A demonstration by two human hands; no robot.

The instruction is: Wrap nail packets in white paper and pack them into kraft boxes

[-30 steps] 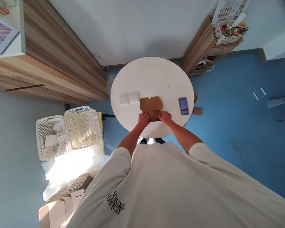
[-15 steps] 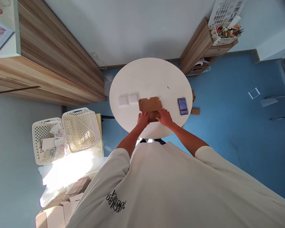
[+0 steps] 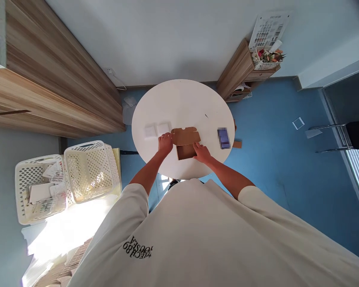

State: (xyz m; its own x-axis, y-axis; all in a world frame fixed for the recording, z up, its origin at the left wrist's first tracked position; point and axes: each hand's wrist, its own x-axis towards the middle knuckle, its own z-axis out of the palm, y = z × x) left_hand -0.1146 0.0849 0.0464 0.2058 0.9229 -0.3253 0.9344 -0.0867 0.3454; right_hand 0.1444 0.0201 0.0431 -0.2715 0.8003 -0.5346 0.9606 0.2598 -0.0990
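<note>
On the white round table (image 3: 182, 99) stands a small brown cardboard box (image 3: 186, 152), its lid (image 3: 184, 136) folded back and its inside in view. My right hand (image 3: 202, 153) grips the box's right wall. My left hand (image 3: 165, 144) is off the tray part of the box, beside the lid's left flap and just below two white square pads, the nearer pad (image 3: 163, 128) and the farther pad (image 3: 150, 132). Its fingers are partly bent and seem to hold nothing; whether they touch the flap is unclear.
A blurred-out phone-like object (image 3: 223, 138) lies at the table's right, with a small dark mark (image 3: 206, 116) above. White baskets (image 3: 89, 171) stand at the left. A wooden cabinet (image 3: 236, 71) is behind, and a brown carton (image 3: 237, 144) shows past the table's right edge.
My left hand has let go of the box's left side and moved left toward the white pads. My right hand stays at the box's right side. The camera view has turned somewhat.
</note>
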